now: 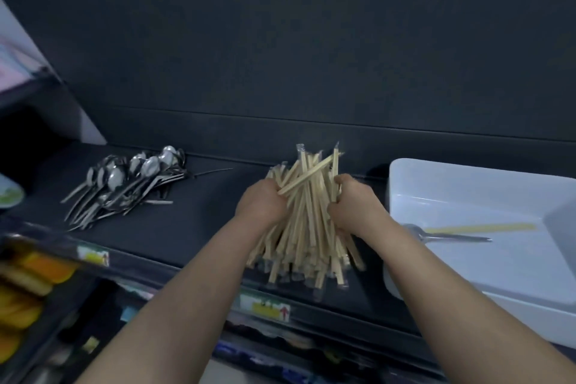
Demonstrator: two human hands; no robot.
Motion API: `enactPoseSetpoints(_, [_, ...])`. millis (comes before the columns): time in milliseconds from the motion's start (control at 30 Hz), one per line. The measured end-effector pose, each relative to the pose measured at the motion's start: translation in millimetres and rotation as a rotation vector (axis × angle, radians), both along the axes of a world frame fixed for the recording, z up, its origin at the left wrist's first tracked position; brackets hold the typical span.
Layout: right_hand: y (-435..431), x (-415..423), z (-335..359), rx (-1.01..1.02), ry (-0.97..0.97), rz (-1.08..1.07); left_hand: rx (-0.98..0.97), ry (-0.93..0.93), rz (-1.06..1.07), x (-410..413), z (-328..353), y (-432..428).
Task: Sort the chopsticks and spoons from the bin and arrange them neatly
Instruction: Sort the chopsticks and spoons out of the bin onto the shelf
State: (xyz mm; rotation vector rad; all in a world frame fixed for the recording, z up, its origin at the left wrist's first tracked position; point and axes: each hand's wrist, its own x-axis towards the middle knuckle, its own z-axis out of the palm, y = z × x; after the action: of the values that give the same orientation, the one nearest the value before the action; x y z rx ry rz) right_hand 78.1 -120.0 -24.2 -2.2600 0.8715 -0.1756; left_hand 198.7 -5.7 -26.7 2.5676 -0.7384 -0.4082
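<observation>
Curled fingers of the left grip (261,200) wrap the left side of a thick bundle of chopsticks (304,227), and the right grip (351,203) closes on the bundle's right side, thumb and fingers bent round the outer sticks, so the two press the bundle between them. The chopsticks are pale wood, many in clear wrappers, and they fan out unevenly above the hands, with one stick lying crosswise over the top. Their lower ends splay near the front edge of the dark worktop (193,227), roughly at its middle. To the left, well apart from the bundle, a heap of metal spoons (124,184) lies on the same worktop, bowls toward the back and handles pointing toward the front left. To the right, just beside the right forearm, stands a white bin (442,167); inside it lie a single chopstick (481,227) and a single spoon (450,237), close together and roughly parallel on the bin's floor. A dark panel (280,56) rises behind the worktop. Below the front edge runs a shelf rail with yellow price labels (268,309), and blurred yellow-orange packaged goods (29,277) sit at the lower left.
</observation>
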Motion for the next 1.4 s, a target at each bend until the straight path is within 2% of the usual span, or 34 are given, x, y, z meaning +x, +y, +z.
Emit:
enactPoseSetpoints(100, [12.4, 10.4, -7.4, -0.046, 0.070, 0.004, 0.076, 0.009, -0.045, 4.5, -4.0, 11.3])
enactPoseSetpoints(200, [15.4, 8.0, -4.2, -0.110, 0.048, -0.022, 0.070, -0.057, -0.095, 3.9, 0.4, 12.5])
enactPoseSetpoints(300, [4.5, -8.4, 5.6, -0.219, -0.038, -0.094, -0.071, -0.160, -0.149, -0.4, 13.1, -0.1])
enactPoseSetpoints(367, [-10.4, -25.6, 12.6, -0.285, -0.065, -0.144, -0.182, -0.141, -0.207, -10.2, 22.8, -16.1])
enactPoseSetpoints(467, [-41.2, -59.3, 17.1, -0.311, -0.018, -0.249, -0.331, -0.091, -0.321, -34.1, 31.0, -51.5])
enactPoseSetpoints(533, [-63.7, -86.7, 16.7, -0.318, 0.031, -0.323, -0.355, -0.097, -0.403, -56.3, 33.0, -78.7])
enactPoseSetpoints(667, [-103.1, -144.0, 12.5, -0.312, 0.136, -0.448, -0.251, -0.111, -0.564, -102.7, 27.2, -128.5])
enactPoseSetpoints(767, [-125.1, -178.9, 3.1, -0.283, 0.241, -0.485, -0.071, -0.039, -0.674, -128.7, 8.0, -161.0])
enactPoseSetpoints(867, [-142.1, -203.9, -7.5, -0.280, 0.335, -0.438, 0.117, -0.028, -0.734, -152.6, -14.6, -184.3])
enactPoseSetpoints(967, [-157.4, -218.8, -13.7, -0.213, 0.411, -0.328, 0.200, -0.103, -0.771, -168.0, -31.7, -196.6])
enactPoseSetpoints(1067, [-171.4, -222.5, -16.3, -0.150, 0.465, -0.255, 0.276, -0.193, -0.754, -174.7, -46.6, -204.1])
enactPoseSetpoints(1167, [-185.3, -213.6, -19.0, -0.174, 0.450, -0.221, 0.323, -0.208, -0.674, -175.4, -44.3, -207.2])
enactPoseSetpoints(1233, [-191.9, -202.9, -21.1, -0.186, 0.440, -0.179, 0.212, -0.220, -0.562, -168.6, -34.9, -206.8])
enactPoseSetpoints(1333, [-197.0, -184.8, -26.1, -0.207, 0.425, -0.079, -0.059, -0.218, -0.378, -154.1, -12.1, -199.3])
enactPoseSetpoints(1400, [-194.6, -172.0, -29.8, -0.250, 0.425, 0.007, -0.187, -0.169, -0.300, -145.1, -2.4, -191.8])
